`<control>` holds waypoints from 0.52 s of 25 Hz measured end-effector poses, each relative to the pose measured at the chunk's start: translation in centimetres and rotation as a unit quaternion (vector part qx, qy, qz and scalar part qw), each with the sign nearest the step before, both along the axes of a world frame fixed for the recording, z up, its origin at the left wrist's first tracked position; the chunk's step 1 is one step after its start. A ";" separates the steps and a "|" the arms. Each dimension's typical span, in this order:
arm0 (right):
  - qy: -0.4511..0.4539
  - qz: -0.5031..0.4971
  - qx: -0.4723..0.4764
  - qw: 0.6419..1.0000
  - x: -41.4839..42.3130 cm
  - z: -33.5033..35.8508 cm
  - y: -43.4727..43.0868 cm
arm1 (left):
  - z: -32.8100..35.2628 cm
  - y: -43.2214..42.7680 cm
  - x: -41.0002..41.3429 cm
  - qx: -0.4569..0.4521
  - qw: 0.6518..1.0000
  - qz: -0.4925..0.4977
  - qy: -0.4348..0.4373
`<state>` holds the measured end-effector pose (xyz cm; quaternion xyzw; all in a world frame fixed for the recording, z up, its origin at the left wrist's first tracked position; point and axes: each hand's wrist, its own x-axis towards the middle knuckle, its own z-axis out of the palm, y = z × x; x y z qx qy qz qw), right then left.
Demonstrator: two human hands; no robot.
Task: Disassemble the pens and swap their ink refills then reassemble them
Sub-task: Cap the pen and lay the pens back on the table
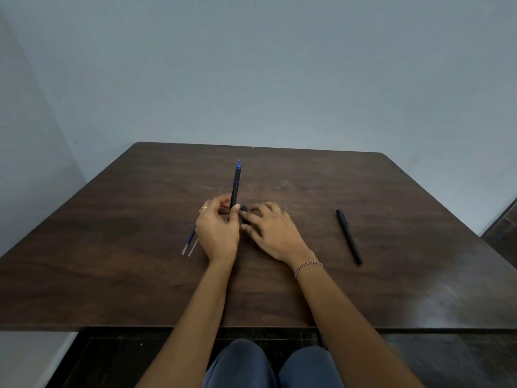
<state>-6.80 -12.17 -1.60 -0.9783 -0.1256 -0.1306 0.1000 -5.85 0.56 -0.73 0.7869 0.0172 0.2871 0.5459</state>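
Note:
My left hand grips the lower end of a black pen barrel that points away from me, a blue refill tip sticking out of its far end. My right hand lies just right of it, fingers curled over a small black pen part on the table; how much of that part it grips is hidden. A second black pen, capped and whole, lies on the table to the right. Two loose refills, one with blue ink, lie partly under my left hand.
The dark wooden table fills the view, its near edge just above my knees. A grey wall stands behind the far edge. Dark floor shows at the right corner.

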 end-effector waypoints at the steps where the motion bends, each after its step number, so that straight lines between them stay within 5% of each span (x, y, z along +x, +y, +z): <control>1: 0.011 0.000 -0.011 1.000 0.0 -0.1 0.1 | 0.0 0.0 0.0 -0.003 1.000 -0.001 0.003; 13: -0.039 -0.006 -0.011 0.999 -0.1 0.3 0.0 | 0.1 -0.2 -0.1 -0.004 1.000 -0.022 0.010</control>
